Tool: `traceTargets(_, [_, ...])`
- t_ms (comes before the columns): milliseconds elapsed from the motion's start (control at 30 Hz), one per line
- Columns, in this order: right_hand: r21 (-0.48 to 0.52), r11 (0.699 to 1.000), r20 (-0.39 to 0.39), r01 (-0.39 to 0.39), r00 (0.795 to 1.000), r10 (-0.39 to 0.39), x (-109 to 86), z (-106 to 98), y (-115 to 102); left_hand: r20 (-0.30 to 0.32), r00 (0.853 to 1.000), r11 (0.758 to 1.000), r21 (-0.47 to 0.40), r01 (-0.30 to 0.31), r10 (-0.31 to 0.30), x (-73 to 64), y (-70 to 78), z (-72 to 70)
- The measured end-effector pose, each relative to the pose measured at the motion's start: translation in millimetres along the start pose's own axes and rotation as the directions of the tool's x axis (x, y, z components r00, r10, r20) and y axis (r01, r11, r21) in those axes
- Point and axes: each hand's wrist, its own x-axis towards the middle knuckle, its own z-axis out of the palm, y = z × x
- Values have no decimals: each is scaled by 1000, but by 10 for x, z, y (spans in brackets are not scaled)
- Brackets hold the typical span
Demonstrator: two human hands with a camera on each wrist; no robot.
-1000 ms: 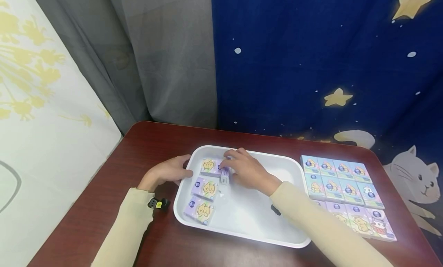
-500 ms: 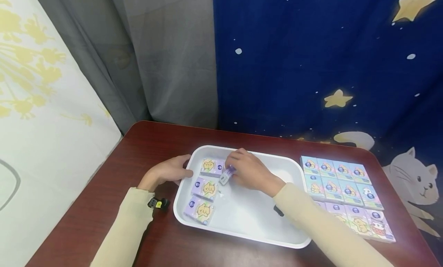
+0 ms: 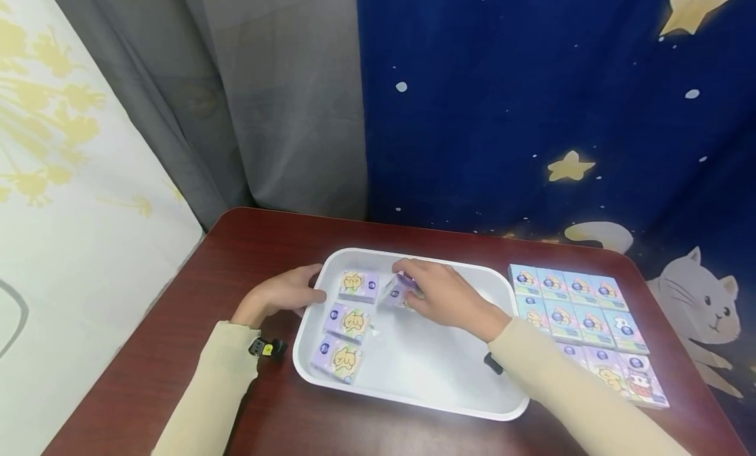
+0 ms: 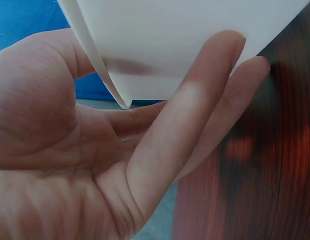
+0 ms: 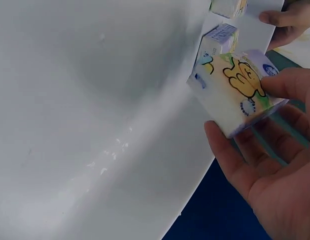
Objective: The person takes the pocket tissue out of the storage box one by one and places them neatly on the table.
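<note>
My left hand holds the left rim of a white tray, thumb over the edge. In the left wrist view its fingers lie along the tray's outer wall. My right hand pinches a small purple tissue pack above the tray floor, tilted. The right wrist view shows that pack between thumb and fingertips, its yellow cartoon animal visible. Three similar packs lie in a column along the tray's left side: the back pack, the middle pack and the front pack.
Right of the tray, several blue tissue packs and purple tissue packs lie in neat rows on the dark red wooden table. My right forearm crosses the tray's right rim and covers part of the purple row. Curtains hang behind the table.
The right hand has moved slightly right and turned the pack, which now shows its broad printed face rather than its narrow end. The left hand stays on the rim.
</note>
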Motion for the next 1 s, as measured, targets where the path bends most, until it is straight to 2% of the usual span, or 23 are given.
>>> traceTargets(200, [-10, 999, -42, 37, 998, -37, -141, -53, 21, 3, 1000, 1000, 0, -14, 14, -4, 2, -1])
traceTargets(300, [4, 1000, -55, 28, 998, -28, -213, -89, 32, 3, 1000, 1000, -4, -16, 16, -3, 5, 1])
traceTargets(467, [74, 996, -64, -40, 997, 45, -325, -185, 74, 3, 1000, 1000, -7, -13, 13, -1, 4, -5])
traceTargets(600, [157, 979, -46, -128, 990, 137, -413, -296, 118, 5, 1000, 1000, -5, -11, 11, 0, -7, -13])
traceTargets(667, [208, 962, -27, -177, 982, 187, -468, -349, 141, 3, 1000, 1000, -6, -8, 8, 8, -18, -17])
traceTargets(767, [298, 919, 13, -258, 964, 266, -570, -417, 161, 5, 1000, 1000, -4, -11, 11, 23, -31, -22])
traceTargets(900, [399, 843, 50, -361, 927, 373, -717, -487, 169, 5, 1000, 1000, 3, -11, 11, 25, -32, -20])
traceTargets(1000, [434, 796, 53, -422, 894, 446, -832, -535, 169, 4, 1000, 1000, 7, -10, 10, 26, -32, -18])
